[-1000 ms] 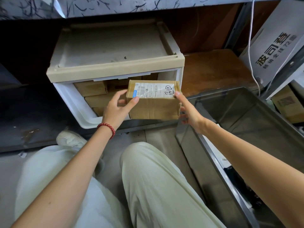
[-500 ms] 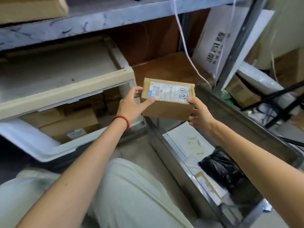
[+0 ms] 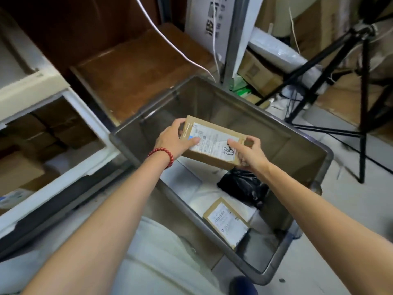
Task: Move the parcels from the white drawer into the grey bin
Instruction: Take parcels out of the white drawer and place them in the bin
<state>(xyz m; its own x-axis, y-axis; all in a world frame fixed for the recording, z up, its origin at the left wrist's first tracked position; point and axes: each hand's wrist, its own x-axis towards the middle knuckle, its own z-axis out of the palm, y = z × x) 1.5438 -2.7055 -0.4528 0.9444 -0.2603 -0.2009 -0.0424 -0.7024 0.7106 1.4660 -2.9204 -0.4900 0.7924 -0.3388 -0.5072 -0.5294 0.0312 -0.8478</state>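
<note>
A brown cardboard parcel [image 3: 212, 143] with a white shipping label hangs inside the mouth of the grey bin [image 3: 306, 145], held at both ends. My left hand [image 3: 172, 140], with a red bead bracelet on the wrist, grips its left end. My right hand [image 3: 249, 153] grips its right end. Down in the bin lie a black bag parcel [image 3: 240, 186], a labelled brown parcel [image 3: 227, 220] and white flat parcels [image 3: 191, 186]. The white drawer [image 3: 63, 167] stands open at the left with several brown boxes [image 3: 42, 133] inside.
A brown shelf board [image 3: 136, 71] lies behind the bin, with white cables [image 3: 170, 41] hanging over it. A black tripod [image 3: 361, 103] stands at the right, among cardboard boxes [image 3: 261, 73] and a wrapped roll. My light trousers [image 3: 161, 260] fill the bottom.
Both hands have carried the parcel from in front of the drawer rightward and down over the grey bin. My view has swung right, so the drawer sits at the left edge.
</note>
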